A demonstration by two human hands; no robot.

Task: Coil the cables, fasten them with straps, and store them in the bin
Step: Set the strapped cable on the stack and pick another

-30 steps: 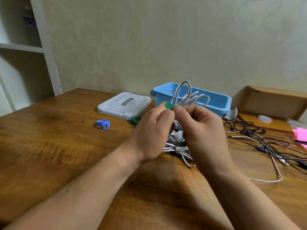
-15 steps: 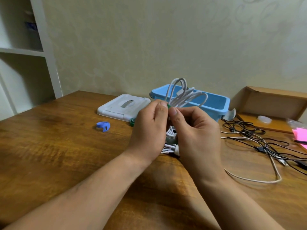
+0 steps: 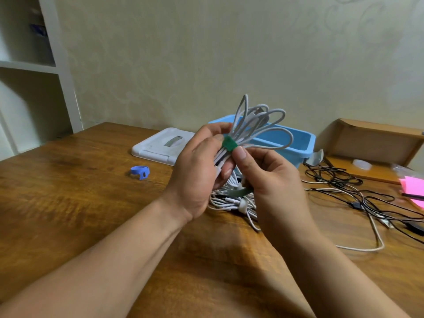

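A coiled white cable (image 3: 259, 125) is held upright above the table, its loops fanning out at the top. A green strap (image 3: 229, 143) wraps its middle. My left hand (image 3: 197, 168) grips the coil just below the strap. My right hand (image 3: 270, 177) pinches the green strap with thumb and fingers, and the strap's loose tail (image 3: 241, 192) hangs under the hand. A blue bin (image 3: 296, 143) stands open right behind the coil. More white cables (image 3: 231, 200) lie on the table under my hands. A blue strap (image 3: 140, 172) lies to the left.
The white bin lid (image 3: 160, 148) lies left of the bin. Tangled black cables (image 3: 344, 182) and a white cable (image 3: 376, 239) spread over the wooden table (image 3: 80, 203) at right, near a cardboard box (image 3: 371, 138) and pink notes (image 3: 413, 187). White shelves (image 3: 29, 67) stand at far left.
Both hands raised the coil higher. The green strap now shows wrapped around the bundle, with my right thumb on it; it was mostly hidden by my fingers before.
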